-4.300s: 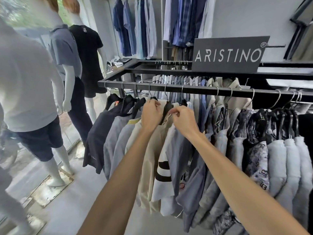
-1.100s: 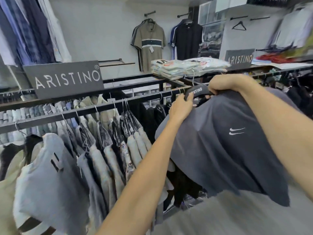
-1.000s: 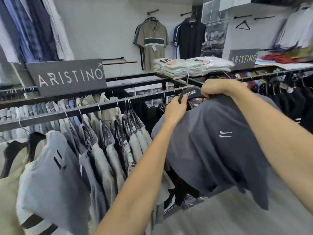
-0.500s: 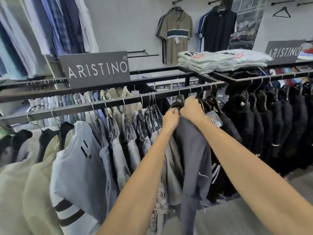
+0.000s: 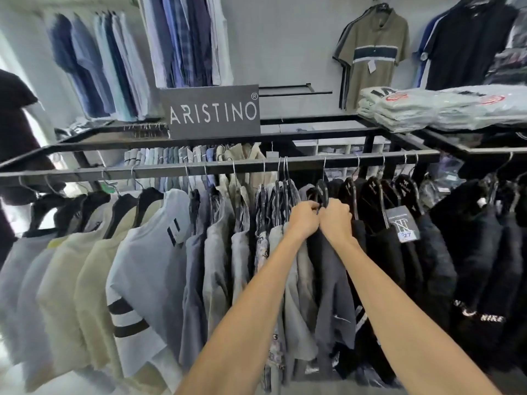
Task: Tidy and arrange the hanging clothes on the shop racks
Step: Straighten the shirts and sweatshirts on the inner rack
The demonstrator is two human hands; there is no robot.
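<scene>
While our left hand [image 5: 303,219] and right hand [image 5: 336,220] sit knuckle to knuckle, both clenched on the shoulders of the dark grey Nike T-shirt [image 5: 333,295] that hangs straight down beneath them, we judge the step to be settling this shirt into its row on the black rack rail [image 5: 228,168] just above. To do it well, we should first part the neighbours, nudging the pale shirts [image 5: 142,266] to the left of our hands and the black garments [image 5: 470,252] to their right into even gaps. Then we should square the shirt's shoulders on its black hanger [image 5: 322,189], whose hook looks to be over the rail, and turn it the same way as the others before letting go. Beyond our hands rises a grey wall [image 5: 285,38], hung with blue shirts up to the left and an olive striped polo [image 5: 373,52] up to the right. Folded shirts in plastic [image 5: 427,109] are stacked on the rack top to the upper right, an ARISTINO sign [image 5: 212,111] stands up to the left, and a small price tag [image 5: 402,226] dangles just right of our right hand.
</scene>
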